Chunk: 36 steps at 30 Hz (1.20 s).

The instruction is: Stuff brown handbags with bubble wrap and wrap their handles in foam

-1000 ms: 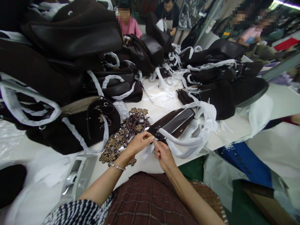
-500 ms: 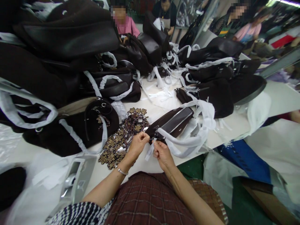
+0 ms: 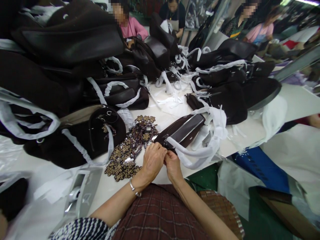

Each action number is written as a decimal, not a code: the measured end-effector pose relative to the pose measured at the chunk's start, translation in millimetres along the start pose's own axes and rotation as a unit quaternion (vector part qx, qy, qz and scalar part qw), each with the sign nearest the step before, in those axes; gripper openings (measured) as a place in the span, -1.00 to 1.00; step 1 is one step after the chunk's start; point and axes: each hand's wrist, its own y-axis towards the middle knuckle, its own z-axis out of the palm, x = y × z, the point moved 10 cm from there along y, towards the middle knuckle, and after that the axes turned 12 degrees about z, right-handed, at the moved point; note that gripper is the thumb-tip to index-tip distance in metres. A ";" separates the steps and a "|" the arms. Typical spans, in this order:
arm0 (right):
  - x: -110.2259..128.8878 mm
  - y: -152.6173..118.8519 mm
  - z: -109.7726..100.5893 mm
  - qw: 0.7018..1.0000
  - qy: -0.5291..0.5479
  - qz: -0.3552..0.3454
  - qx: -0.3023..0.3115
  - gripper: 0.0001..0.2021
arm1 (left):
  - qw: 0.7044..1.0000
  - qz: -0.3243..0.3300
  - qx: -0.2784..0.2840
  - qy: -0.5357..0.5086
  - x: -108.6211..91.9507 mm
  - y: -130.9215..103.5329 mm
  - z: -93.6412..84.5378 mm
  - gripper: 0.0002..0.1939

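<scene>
Both hands meet at the near end of a dark handbag [image 3: 183,131] with white-wrapped handles [image 3: 193,151], lying on the white surface [image 3: 102,191]. The left hand [image 3: 153,160] has a narrow grip, fingertips touching those of the right hand [image 3: 173,165], also pinched narrow; I can't tell what sits between them. Flower-patterned charms [image 3: 125,156] lie heaped just beside the left hand.

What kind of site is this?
Likely a bag factory or workshop: dark bags piled with paper-wrapped handles, a heap of flower-patterned trinkets on the table, and several people at work beyond.
</scene>
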 end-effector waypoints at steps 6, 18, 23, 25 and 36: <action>6.1 -10.6 8.0 0.996 0.062 0.005 0.057 -0.76 | 0.992 0.057 0.021 -0.113 -4.3 -9.7 -6.3 -0.73; 7.9 -7.2 4.9 0.996 0.070 0.037 0.029 -0.66 | 0.983 -0.089 -0.013 -0.159 36.9 -27.5 14.2 -0.77; 10.8 -4.2 -1.5 1.000 0.022 0.022 -0.004 -0.67 | 0.962 -0.152 0.002 -0.228 45.2 -28.3 19.2 -0.80; 6.1 -2.4 0.3 0.997 0.053 0.053 0.015 -0.68 | 0.949 -0.164 -0.004 -0.270 47.1 -27.7 19.8 -0.78; -28.8 -1.7 22.8 0.942 0.223 0.224 0.110 -0.70 | 0.754 -0.240 0.010 -0.611 45.9 -35.6 66.2 -0.58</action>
